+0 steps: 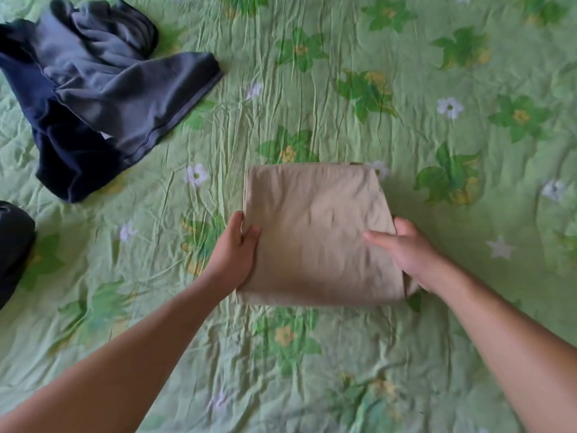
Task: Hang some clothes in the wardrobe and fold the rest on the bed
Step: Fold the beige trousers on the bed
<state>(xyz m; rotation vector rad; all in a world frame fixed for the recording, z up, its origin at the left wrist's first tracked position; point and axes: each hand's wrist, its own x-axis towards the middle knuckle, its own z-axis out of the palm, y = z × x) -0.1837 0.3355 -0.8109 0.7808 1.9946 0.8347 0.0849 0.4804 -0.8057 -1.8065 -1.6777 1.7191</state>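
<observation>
A beige garment, soft cloth folded into a thick, rough square, is at the middle of the bed — a crinkled green sheet printed with leaves and flowers. The left hand grips its left edge, thumb on top and fingers hidden beneath; the right hand holds the right edge likewise. At upper left lie rumpled grey and navy clothes. A black shape — cut off by the frame — is hard to make out.

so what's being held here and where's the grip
The folded beige fabric garment, held by both hands: the left hand has its grip on the left edge, the right hand on the right edge, thumbs on top.
</observation>
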